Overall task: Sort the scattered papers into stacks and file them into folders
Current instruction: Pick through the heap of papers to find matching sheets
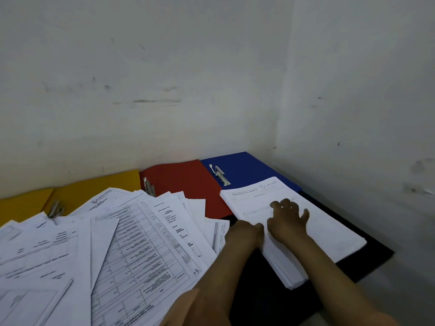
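On the paper stack (306,231), right hand (288,220) presses with fingers spread; left hand (244,234) curls at its edge.

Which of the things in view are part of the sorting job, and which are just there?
Part of the job:
- neat stack, right hand flat on it, left hand at its edge
- scattered papers
- yellow folder
- red folder
- blue folder

Just there:
- dark mat under the stack
- white wall
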